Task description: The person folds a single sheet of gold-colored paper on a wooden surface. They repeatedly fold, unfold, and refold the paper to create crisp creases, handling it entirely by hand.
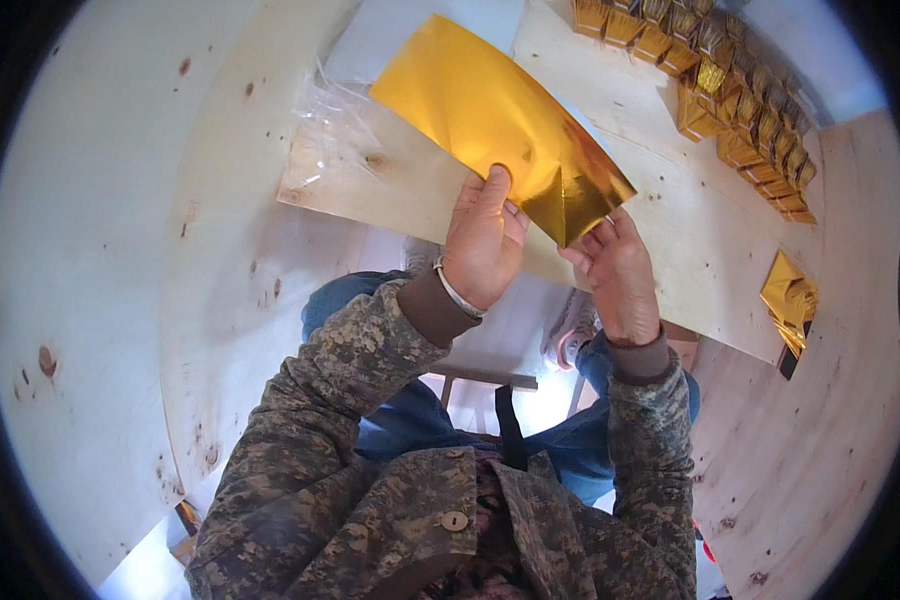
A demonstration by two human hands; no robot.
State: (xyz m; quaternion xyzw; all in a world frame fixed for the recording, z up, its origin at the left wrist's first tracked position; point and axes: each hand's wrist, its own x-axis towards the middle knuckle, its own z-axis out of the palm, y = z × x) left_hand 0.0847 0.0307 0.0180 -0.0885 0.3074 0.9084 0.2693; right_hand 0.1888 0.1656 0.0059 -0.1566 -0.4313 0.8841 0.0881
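Between my hands is a shiny gold foil sheet [480, 110], held up over the near edge of the wooden table. My left hand [487, 238] is closed on its lower edge, with the thumb pressed on top and the fingers mostly underneath. At the sheet's lower right corner, my right hand [615, 270] pinches the edge; its fingertips are partly behind the foil. A crease runs across the sheet near that corner. Beneath the far end of the foil lies a white sheet [380, 40], partly covered.
Rows of folded gold foil pieces [705, 110] stand at the back right of the wooden table [650, 230]. A smaller folded gold foil bundle [790, 300] lies at the right edge. Clear plastic wrap [335, 125] sits at the left. Wooden panels [100, 250] rise on both sides.
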